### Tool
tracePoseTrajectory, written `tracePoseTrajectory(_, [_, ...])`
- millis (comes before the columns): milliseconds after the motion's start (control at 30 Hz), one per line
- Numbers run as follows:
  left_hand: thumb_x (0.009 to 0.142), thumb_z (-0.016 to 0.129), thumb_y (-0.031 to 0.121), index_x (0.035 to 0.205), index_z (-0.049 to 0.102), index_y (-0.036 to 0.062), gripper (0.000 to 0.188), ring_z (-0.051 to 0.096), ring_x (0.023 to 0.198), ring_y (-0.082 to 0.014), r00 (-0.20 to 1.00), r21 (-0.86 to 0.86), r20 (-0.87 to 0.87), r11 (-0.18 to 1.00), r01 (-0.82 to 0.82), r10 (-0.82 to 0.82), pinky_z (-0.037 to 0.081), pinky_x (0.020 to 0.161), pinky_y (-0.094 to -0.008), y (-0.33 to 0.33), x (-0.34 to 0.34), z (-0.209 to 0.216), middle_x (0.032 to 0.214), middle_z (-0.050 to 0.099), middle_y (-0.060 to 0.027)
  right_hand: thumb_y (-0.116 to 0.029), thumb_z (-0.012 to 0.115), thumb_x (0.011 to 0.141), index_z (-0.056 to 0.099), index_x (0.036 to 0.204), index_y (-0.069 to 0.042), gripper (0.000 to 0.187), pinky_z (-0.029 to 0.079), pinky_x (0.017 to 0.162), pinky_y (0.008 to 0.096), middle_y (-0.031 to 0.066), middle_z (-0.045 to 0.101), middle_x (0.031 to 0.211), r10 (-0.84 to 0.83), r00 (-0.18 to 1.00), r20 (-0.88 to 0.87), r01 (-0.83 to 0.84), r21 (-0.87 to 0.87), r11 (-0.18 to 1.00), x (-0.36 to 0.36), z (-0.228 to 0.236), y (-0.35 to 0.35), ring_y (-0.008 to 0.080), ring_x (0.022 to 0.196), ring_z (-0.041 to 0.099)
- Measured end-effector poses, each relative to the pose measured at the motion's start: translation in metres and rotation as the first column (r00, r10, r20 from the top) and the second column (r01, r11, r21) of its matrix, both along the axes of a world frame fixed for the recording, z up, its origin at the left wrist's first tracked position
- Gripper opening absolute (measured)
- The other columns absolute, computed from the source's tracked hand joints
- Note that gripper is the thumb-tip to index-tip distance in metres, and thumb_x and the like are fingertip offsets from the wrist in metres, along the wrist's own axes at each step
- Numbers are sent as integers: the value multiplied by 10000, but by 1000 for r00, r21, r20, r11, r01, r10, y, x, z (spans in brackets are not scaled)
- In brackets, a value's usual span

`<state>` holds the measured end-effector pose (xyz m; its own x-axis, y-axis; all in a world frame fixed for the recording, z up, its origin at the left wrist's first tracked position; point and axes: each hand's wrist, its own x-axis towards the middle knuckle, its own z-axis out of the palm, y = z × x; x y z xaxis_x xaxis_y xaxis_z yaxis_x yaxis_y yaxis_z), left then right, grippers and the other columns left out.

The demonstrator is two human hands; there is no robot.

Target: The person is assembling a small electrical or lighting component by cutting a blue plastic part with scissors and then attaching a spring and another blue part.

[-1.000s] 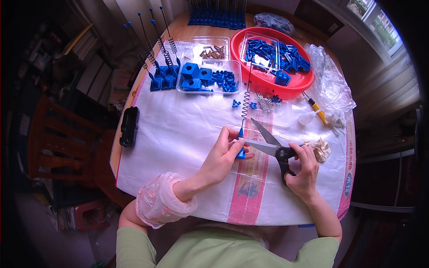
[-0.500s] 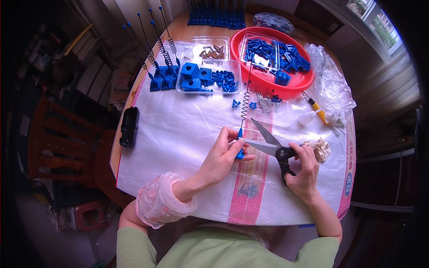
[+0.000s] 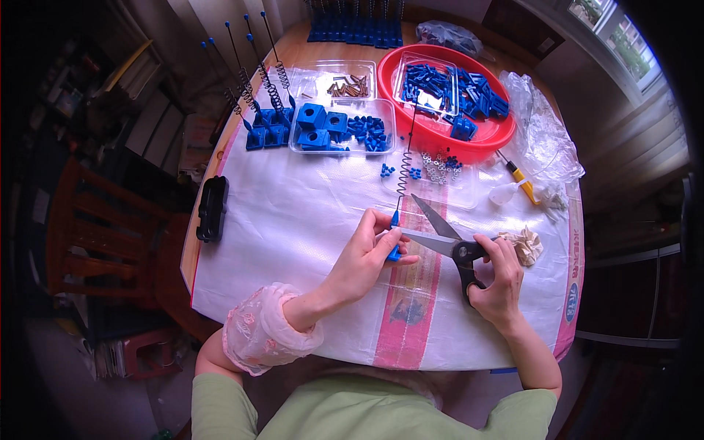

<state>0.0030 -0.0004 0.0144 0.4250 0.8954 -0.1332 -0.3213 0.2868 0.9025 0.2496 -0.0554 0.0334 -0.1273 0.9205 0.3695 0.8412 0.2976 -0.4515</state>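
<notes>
My left hand [image 3: 358,258] pinches a blue plastic piece [image 3: 394,220] with a dark coiled spring wire [image 3: 404,174] standing out of it toward the far side. Part of the blue piece is hidden by the fingers. Black-handled scissors [image 3: 440,243] are in my right hand [image 3: 501,284], with fingers and thumb in the loops and the blades spread apart. The lower blade reaches across to the blue piece at the left thumb tip; whether its edge touches cannot be made out. The other blade points up beside the coil.
Beyond my hands stand a clear tray [image 3: 295,141] of blue parts, another with brown pins [image 3: 350,86], and a red basin [image 3: 506,139]. Finished-looking spring stands [image 3: 270,130] are at left, near a black case [image 3: 213,208]. A yellow-handled tool [image 3: 525,185] and crumpled paper [image 3: 526,246] lie right.
The tip of the spring wire has shifted slightly to the right. Both hands and the scissors stay almost where they were.
</notes>
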Motion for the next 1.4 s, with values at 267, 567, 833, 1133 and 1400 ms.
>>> tracePoseTrajectory(267, [1037,429,132,1065,402,17,122,576,852,-103,999,-48,-23,998,27,-28,603,836,-343,1,-2,2,985,531,-89,42,613,534,586,1154,-39,625,424,657,391,99,505,829,-1,1000,3,1,12,1000,0,0,0,282,779,520])
tracePoseTrajectory(567, [1036,434,138,1051,395,21,124,571,868,-101,1000,-20,-23,1000,11,-11,604,840,-352,1,-1,2,979,527,-85,40,613,532,585,1156,-38,629,421,649,384,95,499,823,2,1000,5,-3,11,1000,0,1,0,276,772,518])
tracePoseTrajectory(833, [1038,435,150,1036,400,29,126,572,854,-103,1000,-21,0,1000,-3,3,607,829,-362,0,0,3,966,533,-84,35,612,522,585,1146,-36,628,422,644,387,95,500,824,3,1000,-1,-3,9,1000,-1,2,0,279,767,514])
tracePoseTrajectory(1133, [1038,434,150,1055,401,24,131,574,861,-99,999,-28,-25,999,29,-29,604,835,-359,1,-3,1,973,531,-84,37,614,523,587,1147,-39,629,425,637,382,93,502,825,5,1000,-5,-5,15,1000,0,1,0,273,760,516])
tracePoseTrajectory(1400, [1037,439,151,1049,402,25,132,577,852,-98,1000,-28,-12,999,20,-20,603,829,-357,1,-2,1,969,538,-87,34,619,528,585,1152,-36,629,432,635,372,90,505,828,2,1000,-12,-2,-4,1000,-1,3,0,264,759,520])
